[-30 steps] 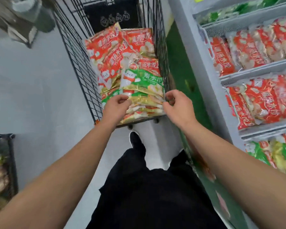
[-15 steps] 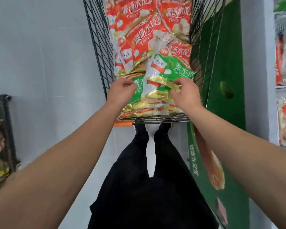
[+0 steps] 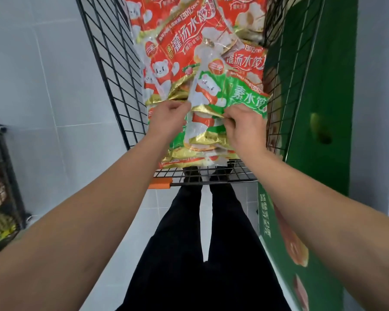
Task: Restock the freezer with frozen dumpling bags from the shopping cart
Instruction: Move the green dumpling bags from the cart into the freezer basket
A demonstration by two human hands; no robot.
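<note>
The green dumpling bag (image 3: pixel 225 102) lies on top of the pile at the near end of the shopping cart (image 3: pixel 112 70), its gold-trimmed lower seam towards the person and red dumpling bags (image 3: pixel 177 48) stacked behind and under it; both hands are on that seam, the left hand (image 3: pixel 166 118) pinching its left corner with curled fingers, the right hand (image 3: pixel 243 124) gripping the seam near the middle and right, fingers folded over the foil; the bag's body rises away from the hands towards the cart's far end. Judging by the creased, glossy film, the bag should be soft and floppy with loose hard contents that shift, moderately weighty, and slippery if frosted; the sealed seam gives a firm pinch, but lifting by it alone may let the contents sag, so a hold under the body looks safer; the freezer's green side panel (image 3: pixel 312 86) stands just right of the cart.
</note>
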